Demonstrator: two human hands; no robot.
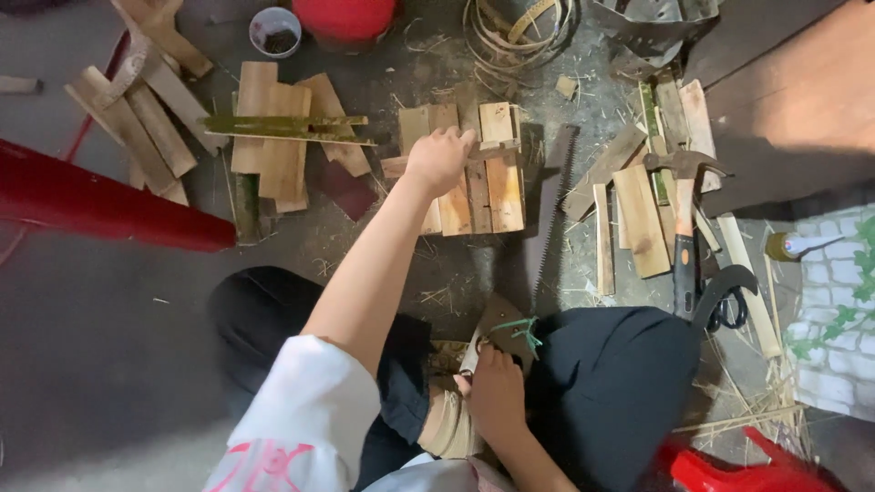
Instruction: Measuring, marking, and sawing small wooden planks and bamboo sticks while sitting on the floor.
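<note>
- The left hand [437, 157] was extended well forward, arm nearly straight from a short white sleeve with pink print at the shoulder.
- Its fingers [458, 138] were curled downward, knuckles up, the back of the hand facing the camera; the grip underneath could not be made out.
- The left forearm was bare, running diagonally from lower left to upper right.
- The right hand [495, 394] was held close to the body, low between the knees, wrist bent.
- Its fingers [480, 351] were closed in a pinch, tips directed away from the body.
- Both legs were folded, in black trousers.
</note>
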